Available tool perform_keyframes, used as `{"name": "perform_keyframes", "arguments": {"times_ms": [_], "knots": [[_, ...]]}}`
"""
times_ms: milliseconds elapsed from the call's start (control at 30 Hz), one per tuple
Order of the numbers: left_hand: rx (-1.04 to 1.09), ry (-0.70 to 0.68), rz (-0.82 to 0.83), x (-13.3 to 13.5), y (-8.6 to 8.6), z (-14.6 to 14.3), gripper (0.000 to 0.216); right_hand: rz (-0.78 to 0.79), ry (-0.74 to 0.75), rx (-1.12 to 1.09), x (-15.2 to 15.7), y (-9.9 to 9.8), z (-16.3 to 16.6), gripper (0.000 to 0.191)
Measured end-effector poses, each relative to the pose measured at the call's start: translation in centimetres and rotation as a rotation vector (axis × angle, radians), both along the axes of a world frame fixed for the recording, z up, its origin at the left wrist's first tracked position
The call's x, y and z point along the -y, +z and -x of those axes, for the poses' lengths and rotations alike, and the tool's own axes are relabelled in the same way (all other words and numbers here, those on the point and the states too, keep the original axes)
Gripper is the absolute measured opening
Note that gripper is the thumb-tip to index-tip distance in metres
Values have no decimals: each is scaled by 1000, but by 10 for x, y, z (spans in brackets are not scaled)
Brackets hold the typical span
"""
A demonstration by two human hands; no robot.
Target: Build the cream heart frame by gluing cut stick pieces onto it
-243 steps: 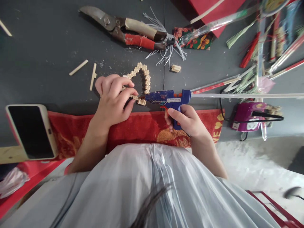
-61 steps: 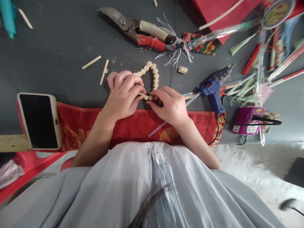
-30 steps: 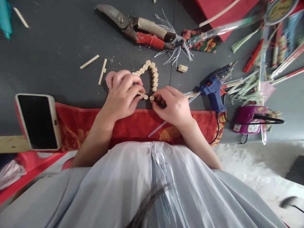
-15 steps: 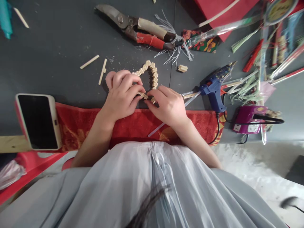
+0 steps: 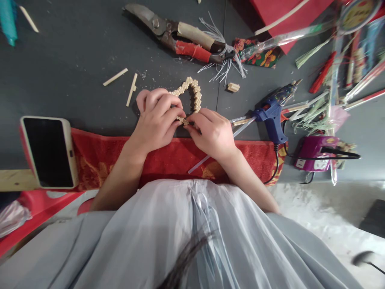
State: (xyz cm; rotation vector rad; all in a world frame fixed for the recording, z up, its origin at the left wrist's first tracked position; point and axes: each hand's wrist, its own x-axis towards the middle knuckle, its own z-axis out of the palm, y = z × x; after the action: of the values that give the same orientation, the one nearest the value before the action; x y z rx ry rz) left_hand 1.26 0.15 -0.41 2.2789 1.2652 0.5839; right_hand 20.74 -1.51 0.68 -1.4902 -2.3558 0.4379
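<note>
Bead-like chain (image 5: 197,96), cream to light tan, lies on the dark grey table (image 5: 75,96) in front of you, just beyond the red towel (image 5: 168,160). Its surface is knobbly, built of small round-ended pieces clustered like tiny flowers, packed closely along its length. It bends over in an uneven arch at the top and comes down on the right, its inner edge in shadow; its left part disappears beneath your left hand (image 5: 159,120). A short stretch shows again between your two hands. Your left fingers are curled, thumb and forefinger nearly together on that stretch. Your right hand (image 5: 213,131) has thumb and forefinger pinched at its end; you cannot tell whether a loose piece sits between them. Beyond your right hand lies a pale stick bundle (image 5: 233,87), well apart from the chain.
</note>
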Motion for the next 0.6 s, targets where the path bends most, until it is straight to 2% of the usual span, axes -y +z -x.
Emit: {"name": "perform_keyframes", "arguments": {"times_ms": [133, 300, 433, 600], "knots": [[-13, 8, -26, 1, 1, 1, 19, 101, -22, -29, 1, 6, -3, 16], [14, 56, -22, 3, 6, 3, 29, 96, -54, -108, 2, 15, -20, 18], [49, 145, -97, 3, 8, 8, 22, 74, -88, -117, 5, 17, -34, 16], [158, 288, -196, 0, -2, 17, 12, 75, -59, -95, 8, 14, -37, 17]]}}
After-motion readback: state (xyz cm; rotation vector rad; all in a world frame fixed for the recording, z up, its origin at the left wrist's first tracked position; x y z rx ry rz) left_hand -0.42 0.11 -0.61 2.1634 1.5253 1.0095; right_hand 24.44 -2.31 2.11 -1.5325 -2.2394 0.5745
